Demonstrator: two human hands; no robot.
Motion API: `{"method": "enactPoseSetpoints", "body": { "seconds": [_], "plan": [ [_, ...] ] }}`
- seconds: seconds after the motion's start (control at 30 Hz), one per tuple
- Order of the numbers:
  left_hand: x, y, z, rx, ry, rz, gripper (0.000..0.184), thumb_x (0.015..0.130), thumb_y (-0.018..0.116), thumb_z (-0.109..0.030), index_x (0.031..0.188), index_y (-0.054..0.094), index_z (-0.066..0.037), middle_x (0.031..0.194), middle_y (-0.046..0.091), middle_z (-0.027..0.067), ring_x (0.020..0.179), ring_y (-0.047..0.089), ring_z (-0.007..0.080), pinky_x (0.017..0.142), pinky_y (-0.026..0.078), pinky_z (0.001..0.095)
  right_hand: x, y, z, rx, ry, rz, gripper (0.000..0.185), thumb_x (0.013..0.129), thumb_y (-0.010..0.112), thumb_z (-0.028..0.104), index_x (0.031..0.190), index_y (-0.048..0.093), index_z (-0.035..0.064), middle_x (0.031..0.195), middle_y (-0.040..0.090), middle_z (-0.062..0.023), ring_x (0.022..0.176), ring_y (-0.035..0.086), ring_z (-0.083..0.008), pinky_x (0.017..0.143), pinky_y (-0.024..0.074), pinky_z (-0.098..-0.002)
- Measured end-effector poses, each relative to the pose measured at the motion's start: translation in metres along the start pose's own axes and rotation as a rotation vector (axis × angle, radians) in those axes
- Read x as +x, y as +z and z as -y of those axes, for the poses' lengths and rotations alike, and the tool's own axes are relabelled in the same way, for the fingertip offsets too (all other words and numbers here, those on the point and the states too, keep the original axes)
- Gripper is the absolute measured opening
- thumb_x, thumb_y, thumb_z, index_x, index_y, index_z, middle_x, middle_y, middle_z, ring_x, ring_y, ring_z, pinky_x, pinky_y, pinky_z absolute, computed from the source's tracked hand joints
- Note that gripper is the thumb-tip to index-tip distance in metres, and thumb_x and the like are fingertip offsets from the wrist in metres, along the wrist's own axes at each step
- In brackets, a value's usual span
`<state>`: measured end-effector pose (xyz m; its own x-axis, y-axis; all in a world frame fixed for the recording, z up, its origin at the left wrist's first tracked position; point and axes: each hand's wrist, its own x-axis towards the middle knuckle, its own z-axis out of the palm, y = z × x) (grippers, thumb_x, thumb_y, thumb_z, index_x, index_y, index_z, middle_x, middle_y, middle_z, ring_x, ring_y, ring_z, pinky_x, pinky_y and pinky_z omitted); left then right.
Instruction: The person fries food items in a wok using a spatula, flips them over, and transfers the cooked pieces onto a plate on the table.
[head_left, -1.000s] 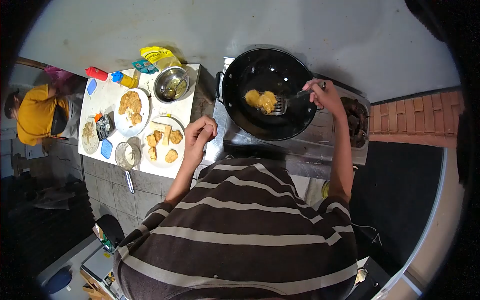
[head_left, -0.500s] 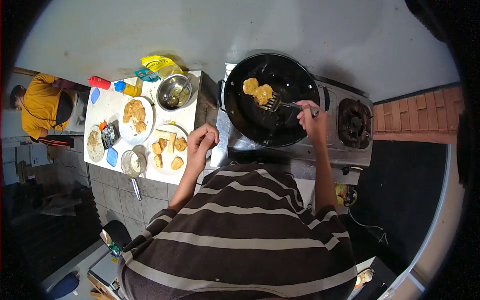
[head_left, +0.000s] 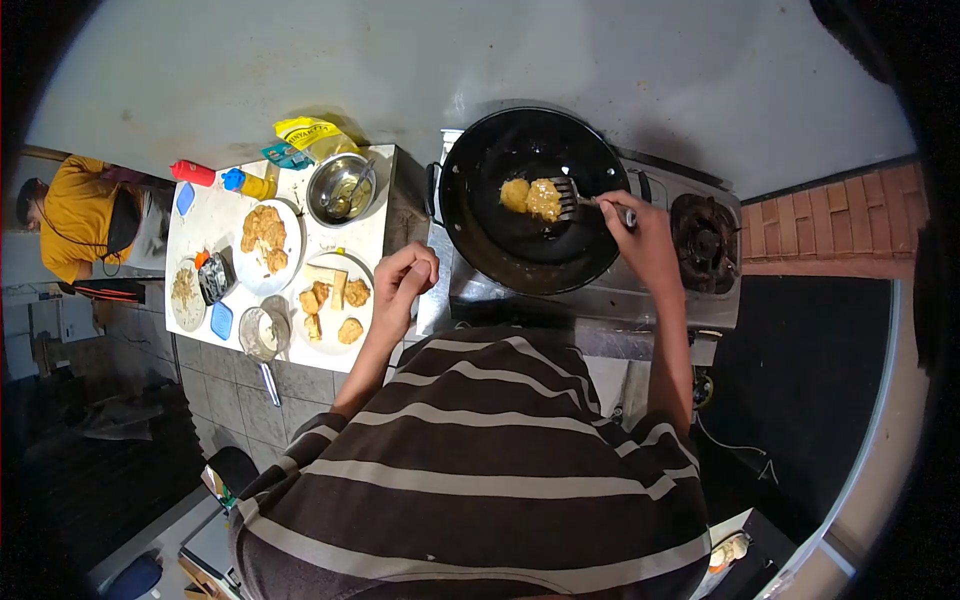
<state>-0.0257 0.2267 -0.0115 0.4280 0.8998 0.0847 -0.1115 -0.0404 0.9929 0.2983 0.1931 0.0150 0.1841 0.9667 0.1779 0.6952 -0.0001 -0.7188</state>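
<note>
My right hand [head_left: 640, 235] is closed round the handle of a slotted spatula [head_left: 568, 199] over the black wok [head_left: 500, 255]. The spatula's slotted head touches the right side of a golden fritter [head_left: 543, 200]. A second fritter [head_left: 514, 194] lies against it on the left, in the wok. My left hand [head_left: 405, 280] is held with curled fingers between the wok and the side table, and nothing shows in it. Nearest to it is a white plate [head_left: 330, 345] with fried pieces and a pale wooden-looking block [head_left: 339, 291].
The wok stands on a gas stove [head_left: 600, 312] with a bare burner [head_left: 703, 240] at right. On the white table are a plate of fritters [head_left: 265, 240], a steel bowl [head_left: 318, 195], a sieve [head_left: 262, 335] and sauce bottles [head_left: 255, 185]. A person in yellow [head_left: 80, 210] is at far left.
The fritters have shifted right and slightly down in the wok. My right hand has turned and moved a little right with the spatula. My left hand has stayed nearly still.
</note>
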Motion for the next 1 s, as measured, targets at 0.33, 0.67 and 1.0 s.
{"method": "enactPoseSetpoints", "body": {
  "seconds": [0.33,0.67,1.0],
  "plan": [
    [-0.01,0.0,-0.001,0.001,-0.06,-0.028,0.024,0.091,0.048,-0.023,0.076,0.05,-0.004,0.072,0.046,0.0005,0.063,0.036,0.0062,0.056,0.025,0.0213,0.064,-0.046,-0.026,0.08,0.084,0.351,0.023,0.091,0.063,0.024,0.101,0.068,0.0039,0.067,0.057,-0.0014,0.057,0.049,-0.0079,0.054,0.0429,-0.026],
    [-0.023,0.007,0.001,-0.006,0.023,-0.104,0.025,0.094,0.049,-0.021,0.077,0.052,-0.002,0.071,0.048,-0.0007,0.06,0.036,0.0049,0.054,0.026,0.0211,0.09,-0.049,-0.026,0.062,0.213,0.323,0.023,0.091,0.058,0.023,0.096,0.068,0.0028,0.058,0.053,-0.0002,0.053,0.05,-0.0063,0.05,0.0388,-0.0242],
    [-0.023,0.011,-0.003,0.009,0.007,-0.091,0.024,0.093,0.048,-0.019,0.077,0.052,-0.002,0.07,0.048,-0.0007,0.059,0.037,0.0048,0.054,0.027,0.0211,0.078,-0.002,0.008,0.084,-0.113,0.291,0.021,0.089,0.057,0.019,0.093,0.065,-0.0004,0.061,0.057,-0.0088,0.056,0.053,-0.0126,0.057,0.0437,-0.0317]
  ]
}}
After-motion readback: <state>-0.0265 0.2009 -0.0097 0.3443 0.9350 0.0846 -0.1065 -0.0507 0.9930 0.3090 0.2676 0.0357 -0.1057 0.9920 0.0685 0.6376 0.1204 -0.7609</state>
